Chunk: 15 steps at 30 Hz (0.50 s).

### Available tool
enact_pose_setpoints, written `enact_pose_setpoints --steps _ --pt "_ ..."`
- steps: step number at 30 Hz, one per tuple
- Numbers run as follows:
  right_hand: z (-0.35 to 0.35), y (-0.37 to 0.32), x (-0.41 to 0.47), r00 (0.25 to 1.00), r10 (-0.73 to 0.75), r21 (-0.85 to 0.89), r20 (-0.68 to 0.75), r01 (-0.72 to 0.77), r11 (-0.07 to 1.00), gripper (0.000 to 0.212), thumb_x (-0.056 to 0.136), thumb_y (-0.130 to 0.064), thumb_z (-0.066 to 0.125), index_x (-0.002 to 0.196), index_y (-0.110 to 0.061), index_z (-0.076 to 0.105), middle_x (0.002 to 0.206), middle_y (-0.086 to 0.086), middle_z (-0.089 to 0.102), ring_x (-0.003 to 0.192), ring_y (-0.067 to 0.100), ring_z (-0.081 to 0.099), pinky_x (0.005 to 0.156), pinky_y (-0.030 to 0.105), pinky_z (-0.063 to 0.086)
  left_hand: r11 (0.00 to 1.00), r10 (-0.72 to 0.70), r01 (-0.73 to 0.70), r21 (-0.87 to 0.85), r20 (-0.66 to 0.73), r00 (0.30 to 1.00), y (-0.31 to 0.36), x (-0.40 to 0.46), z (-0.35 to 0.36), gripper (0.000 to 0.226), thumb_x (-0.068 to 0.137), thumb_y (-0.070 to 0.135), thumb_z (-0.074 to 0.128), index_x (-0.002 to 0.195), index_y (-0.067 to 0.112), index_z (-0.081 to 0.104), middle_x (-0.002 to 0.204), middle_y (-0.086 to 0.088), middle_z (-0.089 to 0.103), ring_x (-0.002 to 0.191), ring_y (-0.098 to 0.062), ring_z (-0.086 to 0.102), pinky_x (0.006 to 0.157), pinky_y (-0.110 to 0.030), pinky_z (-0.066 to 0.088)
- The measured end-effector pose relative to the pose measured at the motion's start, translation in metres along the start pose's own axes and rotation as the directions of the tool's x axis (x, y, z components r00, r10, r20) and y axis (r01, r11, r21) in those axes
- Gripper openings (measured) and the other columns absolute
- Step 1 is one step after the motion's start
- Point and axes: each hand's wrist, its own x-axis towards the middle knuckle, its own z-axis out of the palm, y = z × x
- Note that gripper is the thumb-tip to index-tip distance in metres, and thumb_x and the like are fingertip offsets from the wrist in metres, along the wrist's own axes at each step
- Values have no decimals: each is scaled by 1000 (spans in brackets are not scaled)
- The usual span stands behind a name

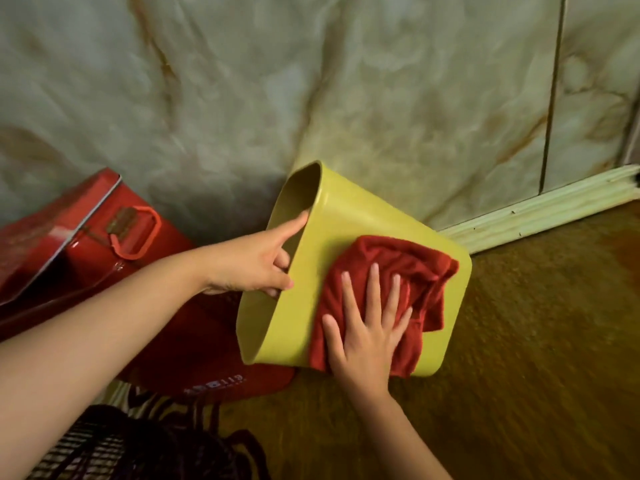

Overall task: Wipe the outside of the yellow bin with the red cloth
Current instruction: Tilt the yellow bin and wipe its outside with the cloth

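Observation:
The yellow bin (346, 220) is tipped on its side above the brown floor, its open mouth facing left. My left hand (252, 261) grips the rim, with fingers reaching inside the mouth and the thumb on the outside edge. The red cloth (415, 268) lies crumpled on the bin's upward-facing outer wall. My right hand (367, 327) lies flat on the cloth with fingers spread, pressing it against the wall near the bin's lower edge.
A red metal box (90, 244) with a red handle and a tilted lid stands at the left, touching a red mat (214, 355). A marbled wall (311, 81) rises behind, with a pale skirting board (540, 213). Dark patterned fabric (138, 445) fills the bottom left.

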Motion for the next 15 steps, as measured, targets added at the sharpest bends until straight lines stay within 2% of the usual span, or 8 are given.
enact_pose_setpoints --steps 2,4,7,9,10,12,13,15 --pt "3 27 -4 997 81 30 18 -82 996 55 87 -64 22 139 -52 6 156 -8 5 146 21 -5 108 67 5 1000 20 -20 21 -6 1000 -2 4 -1 98 78 -8 55 134 47 -5 60 2 62 55 -1 56 51 -15 46" --pt "0 45 9 974 225 71 18 -225 972 54 85 -63 23 134 -60 -1 155 -14 -2 145 16 -9 109 65 4 999 31 -31 42 -12 999 -1 8 -2 98 78 -6 56 134 49 -3 59 5 63 59 -3 57 53 -16 48" --pt "-7 64 21 899 438 121 9 -435 892 50 88 -61 20 130 -60 -6 159 -11 -5 146 19 -10 109 69 7 997 67 -70 -33 -88 994 -6 4 2 94 77 -4 59 129 51 2 68 4 65 65 -3 60 56 -16 50" --pt "-11 69 25 865 502 147 12 -498 854 50 92 -57 22 134 -56 -5 160 -8 -4 146 22 -9 108 70 8 998 38 -46 -53 -150 988 -23 -20 13 86 72 -1 66 131 39 18 80 17 65 71 7 62 62 -8 49" --pt "-12 69 25 865 500 144 22 -498 855 51 92 -56 23 136 -55 -4 160 -7 -4 146 22 -9 108 70 7 999 26 -19 42 -160 987 -35 -34 22 73 69 3 71 127 32 37 81 22 64 73 13 60 64 -6 47" --pt "-13 68 24 870 492 145 33 -492 859 53 92 -55 23 139 -52 -1 160 -8 -5 146 21 -10 108 68 6 884 25 34 466 -121 992 -64 -58 39 22 70 17 72 89 23 62 76 15 69 73 8 60 67 -19 49" --pt "-13 66 25 869 493 149 34 -492 858 53 93 -55 23 141 -50 1 160 -8 -5 146 21 -9 108 67 6 791 30 54 609 -127 991 -73 -67 45 12 74 24 68 72 16 59 71 6 68 69 -2 59 64 -25 45" --pt "-17 62 27 857 515 163 38 -513 843 54 94 -51 25 143 -45 4 160 -7 -3 146 21 -8 110 64 6 706 112 60 706 -195 974 -82 -74 56 29 80 26 61 59 12 46 62 -9 62 61 -12 54 57 -31 37"
